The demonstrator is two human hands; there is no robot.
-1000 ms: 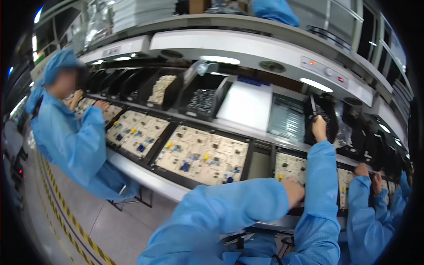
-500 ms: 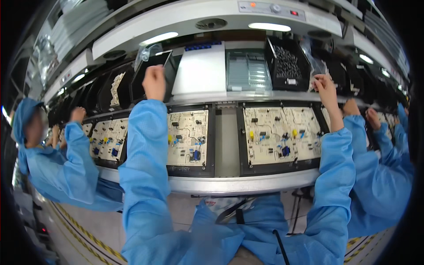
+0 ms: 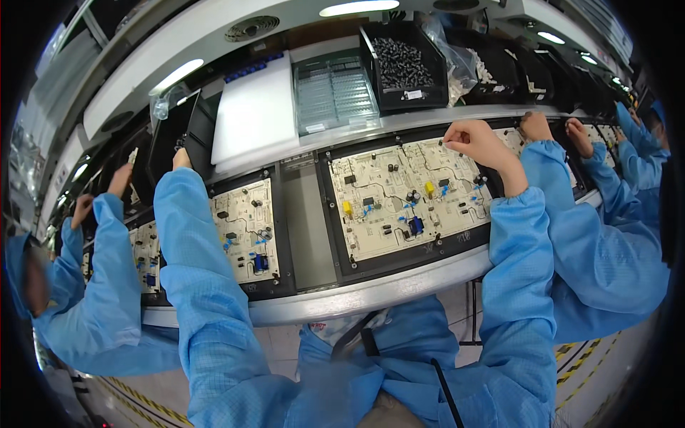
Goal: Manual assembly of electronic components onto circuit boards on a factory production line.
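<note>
A: Right hand [image 3: 477, 143]?
B: Resting at the 12 o'clock edge of the cream printed circuit board with yellow and blue parts [image 3: 407, 200], fingers curled, fingertips pinched together. Too small to tell whether anything sits between them.

A: Left hand [image 3: 181, 158]?
B: Reaching up at 10 o'clock into the black slanted plastic bin [image 3: 170, 139], mostly hidden behind the blue sleeve. Open or closed, cannot tell.

A: Board location?
B: Lying flat in a black rectangular carrier frame [image 3: 335, 235] on the pale grey curved table [image 3: 385, 289], right of centre. Second cream circuit board [image 3: 246, 228] just beside at 9 o'clock, in its own frame.

A: Above?
B: White flat panel [image 3: 257, 118], clear ribbed tray [image 3: 334, 93], black bin of small dark cylindrical parts [image 3: 399, 64], all on the sloped shelf at 12 o'clock.

A: Neighbours?
B: Blue-sleeved co-workers at 9 o'clock [image 3: 107, 285] and 3 o'clock [image 3: 606, 235], hands on their own boards.
</note>
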